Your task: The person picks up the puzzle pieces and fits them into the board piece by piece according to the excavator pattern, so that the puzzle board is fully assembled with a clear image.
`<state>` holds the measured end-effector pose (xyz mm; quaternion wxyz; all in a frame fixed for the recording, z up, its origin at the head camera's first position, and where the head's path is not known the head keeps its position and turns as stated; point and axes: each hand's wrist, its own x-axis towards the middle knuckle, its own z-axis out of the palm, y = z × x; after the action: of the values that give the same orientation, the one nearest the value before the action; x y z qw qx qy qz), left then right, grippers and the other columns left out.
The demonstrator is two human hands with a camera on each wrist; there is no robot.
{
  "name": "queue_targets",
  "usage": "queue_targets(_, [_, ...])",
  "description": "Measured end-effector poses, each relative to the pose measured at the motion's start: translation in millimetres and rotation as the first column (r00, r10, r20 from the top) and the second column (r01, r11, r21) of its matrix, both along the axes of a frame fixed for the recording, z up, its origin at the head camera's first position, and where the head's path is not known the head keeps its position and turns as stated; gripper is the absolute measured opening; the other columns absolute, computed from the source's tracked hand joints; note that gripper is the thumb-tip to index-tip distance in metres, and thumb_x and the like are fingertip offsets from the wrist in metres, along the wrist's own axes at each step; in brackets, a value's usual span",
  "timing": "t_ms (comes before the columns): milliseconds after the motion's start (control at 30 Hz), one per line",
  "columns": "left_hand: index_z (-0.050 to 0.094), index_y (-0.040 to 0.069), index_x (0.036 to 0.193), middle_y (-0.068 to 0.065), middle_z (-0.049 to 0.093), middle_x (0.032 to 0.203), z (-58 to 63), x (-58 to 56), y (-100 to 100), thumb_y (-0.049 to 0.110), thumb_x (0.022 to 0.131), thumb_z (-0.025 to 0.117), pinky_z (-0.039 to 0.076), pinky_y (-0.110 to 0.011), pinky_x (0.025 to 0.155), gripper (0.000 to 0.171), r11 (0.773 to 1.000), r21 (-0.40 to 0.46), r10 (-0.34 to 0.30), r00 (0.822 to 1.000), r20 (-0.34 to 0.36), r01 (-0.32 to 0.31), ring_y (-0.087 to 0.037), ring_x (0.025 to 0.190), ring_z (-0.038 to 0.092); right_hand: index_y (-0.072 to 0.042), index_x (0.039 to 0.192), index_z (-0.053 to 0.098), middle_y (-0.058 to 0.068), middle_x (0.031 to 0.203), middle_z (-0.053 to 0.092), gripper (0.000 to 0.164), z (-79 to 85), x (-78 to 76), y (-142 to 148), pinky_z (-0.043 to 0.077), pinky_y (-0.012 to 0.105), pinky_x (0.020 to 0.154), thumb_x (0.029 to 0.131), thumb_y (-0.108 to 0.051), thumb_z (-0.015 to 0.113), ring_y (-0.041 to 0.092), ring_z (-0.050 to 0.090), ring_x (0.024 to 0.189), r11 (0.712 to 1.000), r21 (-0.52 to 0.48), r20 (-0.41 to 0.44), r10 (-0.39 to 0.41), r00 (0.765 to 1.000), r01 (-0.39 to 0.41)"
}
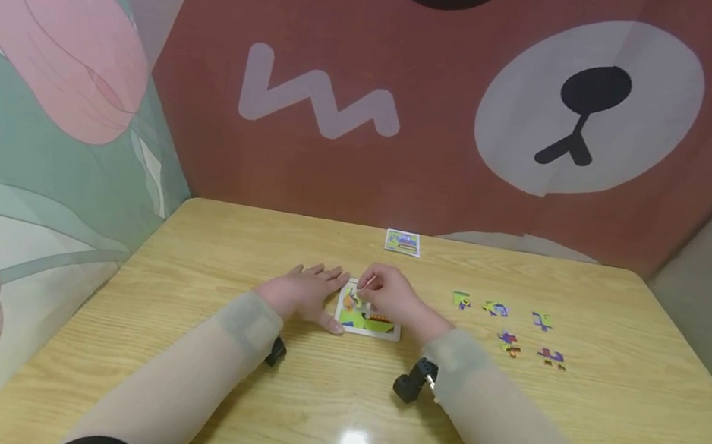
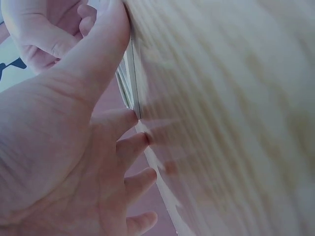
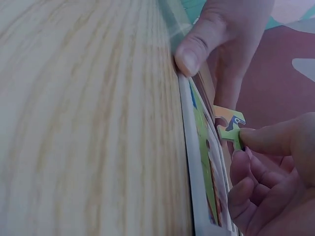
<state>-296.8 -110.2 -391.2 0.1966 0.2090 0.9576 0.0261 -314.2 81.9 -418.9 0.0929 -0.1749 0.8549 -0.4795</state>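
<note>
A puzzle board (image 1: 368, 324) with a white frame lies on the table between the hands. Its lower part shows green and other colours, and some of its upper part is hidden by the right hand. Spread flat at the board's left edge, my left hand (image 1: 306, 296) has its thumb at the near left corner of the frame. My right hand (image 1: 395, 295) is over the board. In the right wrist view, its thumb and forefinger pinch a puzzle piece (image 3: 230, 124) coloured orange, green and blue, held upright just above the board.
Several loose puzzle pieces (image 1: 508, 340) lie to the right of the board, in two rough rows. Farther back, near the table's far edge, sits a small picture card (image 1: 403, 242). A painted wall (image 1: 334, 180) stands behind the wooden table (image 1: 300, 413).
</note>
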Motion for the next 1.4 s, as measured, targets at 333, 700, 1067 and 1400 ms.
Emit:
queue_targets(333, [0.017,0.019,0.16,-0.003,0.013,0.164,2.0,2.2,0,0.066,0.081,0.066,0.008,-0.055,0.118,0.105,1.0,0.007,0.005,1.0,0.0,-0.005,-0.031,0.149,0.01,-0.01,0.088,0.062,0.006,0.084,0.063,0.011,-3.0,1.3,-6,0.048,0.026,0.057,0.092,-0.001,0.068,0.017,0.057,0.068,0.999,0.051,-0.004,-0.017,1.0,0.018])
queue_targets(700, [0.017,0.019,0.16,-0.002,0.012,0.165,3.5,2.9,0,0.065,0.081,0.067,0.007,-0.055,0.118,0.104,1.0,0.005,0.008,1.0,0.011,-0.008,-0.03,0.149,0.008,-0.009,0.087,0.061,0.003,0.082,0.061,0.017,-3.4,4.8,-9,0.05,0.03,0.067,0.084,0.003,0.074,0.018,0.058,0.076,0.987,0.162,-0.111,0.015,0.994,0.004])
queue_targets(1067, [0.017,0.02,0.16,0.0,0.011,0.165,2.0,1.7,1,0.065,0.081,0.066,0.007,-0.055,0.118,0.104,1.0,0.002,0.014,1.0,0.007,-0.014,-0.031,0.149,0.008,-0.008,0.086,0.064,0.002,0.079,0.059,0.014,-4.7,3.3,-12,0.047,0.029,0.067,0.085,-0.001,0.075,0.017,0.055,0.075,0.968,0.251,-0.116,0.011,0.993,0.018])
queue_targets(1400, [0.015,0.02,0.16,0.001,0.011,0.165,0.1,0.7,0,0.067,0.081,0.065,0.007,-0.054,0.118,0.105,1.0,-0.015,0.005,1.0,-0.003,-0.005,-0.03,0.149,0.007,-0.008,0.087,0.064,0.003,0.081,0.06,0.012,0.5,2.2,-14,0.049,0.028,0.062,0.086,-0.003,0.075,0.017,0.057,0.072,0.957,0.291,-0.054,0.007,0.999,0.009])
